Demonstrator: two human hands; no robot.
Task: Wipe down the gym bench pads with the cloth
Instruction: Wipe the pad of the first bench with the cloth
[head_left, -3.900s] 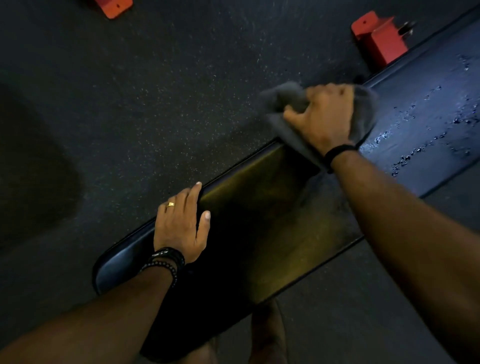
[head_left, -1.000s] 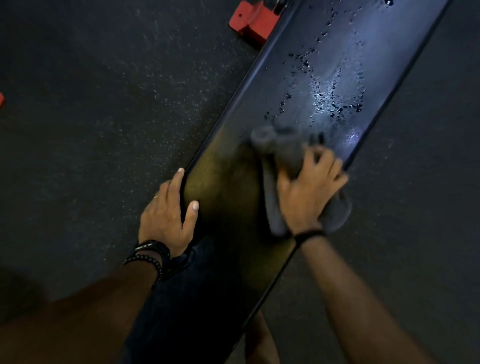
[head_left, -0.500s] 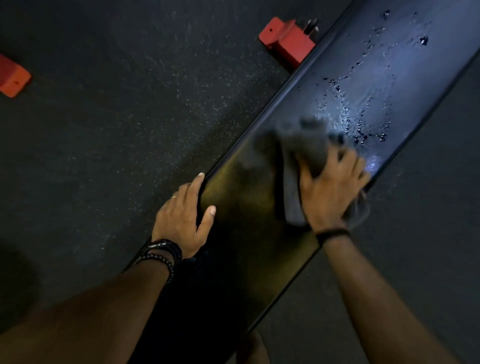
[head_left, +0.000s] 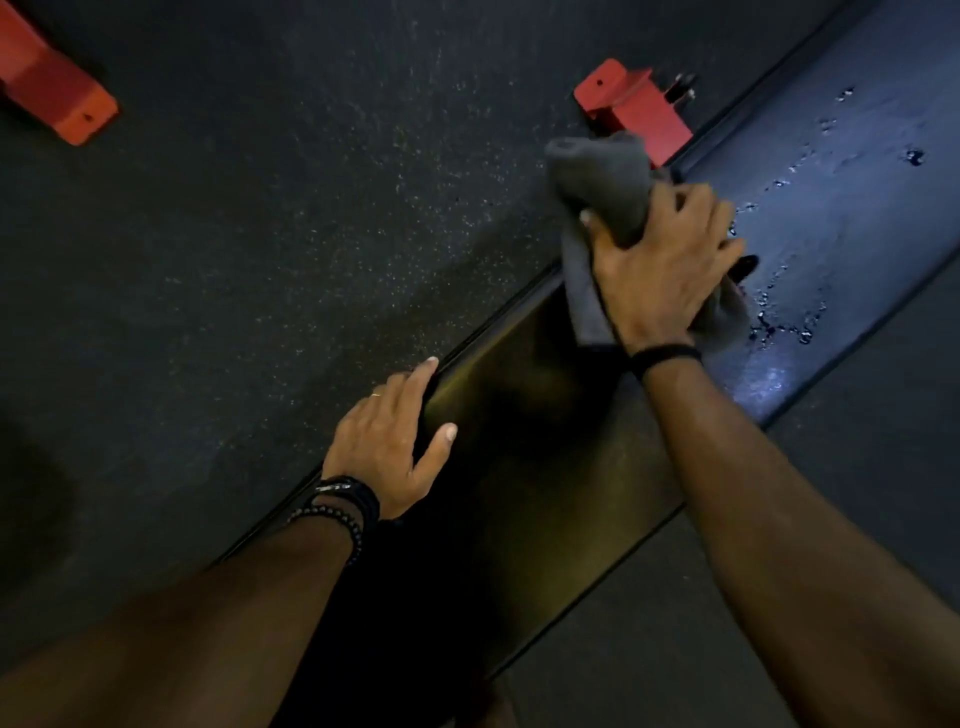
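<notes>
Sweeping across the bench pad (head_left: 545, 493), the right hand (head_left: 660, 270) has carried the grey cloth (head_left: 605, 187) from the pad's near edge, where it lay half a second ago, to the far edge beside the red frame foot (head_left: 631, 111). This pass has probably cleared another band; droplets (head_left: 779, 322) remain just beyond the cloth. Right hand: fingers curled, gripping the bunched cloth against the pad. Left hand (head_left: 387, 447): open, flat, unmoved on the far edge, well apart from the cloth.
</notes>
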